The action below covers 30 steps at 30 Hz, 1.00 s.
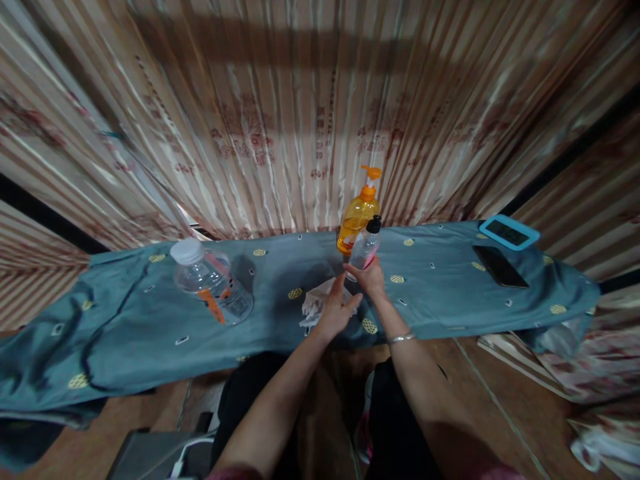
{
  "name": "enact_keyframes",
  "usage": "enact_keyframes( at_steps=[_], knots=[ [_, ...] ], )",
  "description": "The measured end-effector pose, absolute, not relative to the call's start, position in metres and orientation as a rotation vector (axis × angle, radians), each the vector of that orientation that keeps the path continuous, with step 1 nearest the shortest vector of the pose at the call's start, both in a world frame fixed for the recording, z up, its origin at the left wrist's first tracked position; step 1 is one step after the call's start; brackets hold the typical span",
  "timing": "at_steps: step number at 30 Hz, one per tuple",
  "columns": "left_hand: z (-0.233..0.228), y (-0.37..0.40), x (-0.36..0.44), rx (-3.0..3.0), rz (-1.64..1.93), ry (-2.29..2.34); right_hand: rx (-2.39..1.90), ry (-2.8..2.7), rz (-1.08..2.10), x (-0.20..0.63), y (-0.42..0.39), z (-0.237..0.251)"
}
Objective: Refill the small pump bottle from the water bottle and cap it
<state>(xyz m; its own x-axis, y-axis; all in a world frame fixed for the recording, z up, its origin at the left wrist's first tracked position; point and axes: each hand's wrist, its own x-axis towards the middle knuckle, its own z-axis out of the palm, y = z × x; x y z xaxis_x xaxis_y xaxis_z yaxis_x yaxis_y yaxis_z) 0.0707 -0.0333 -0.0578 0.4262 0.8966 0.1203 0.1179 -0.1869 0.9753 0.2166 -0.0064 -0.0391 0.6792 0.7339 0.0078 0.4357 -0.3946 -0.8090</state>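
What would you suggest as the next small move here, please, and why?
I would probably gather up the crumpled white tissue with the left hand, since that hand lies over it with thumb and index finger spread apart, while the right hand holds the small black-capped bottle close by.

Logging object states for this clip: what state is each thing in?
Large clear bottle: upright, capped
Orange-topped pump bottle: upright, part-filled
Small bottle: black cap on, in right hand
White tissue: crumpled, by left hand
Black phone: flat, dark
Blue-framed device: display unreadable
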Motion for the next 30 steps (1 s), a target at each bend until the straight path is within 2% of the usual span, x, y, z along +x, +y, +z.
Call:
enact_keyframes(
  at_steps=[6, 17, 30],
  knots=[
    [-0.056, -0.034, 0.069, 1.559, 0.883, 0.889, -2.045, -1.069, 0.548, 0.230, -0.015, -0.048],
    [-0.061, -0.037, 0.062, 1.623, 0.858, 0.925, -2.200, -0.986, 0.304, 0.213, 0.002, -0.048],
    [-0.062, -0.037, 0.055, 1.627, 0.927, 0.945, -2.216, -0.999, 0.257, 0.212, 0.008, -0.052]
  ],
)
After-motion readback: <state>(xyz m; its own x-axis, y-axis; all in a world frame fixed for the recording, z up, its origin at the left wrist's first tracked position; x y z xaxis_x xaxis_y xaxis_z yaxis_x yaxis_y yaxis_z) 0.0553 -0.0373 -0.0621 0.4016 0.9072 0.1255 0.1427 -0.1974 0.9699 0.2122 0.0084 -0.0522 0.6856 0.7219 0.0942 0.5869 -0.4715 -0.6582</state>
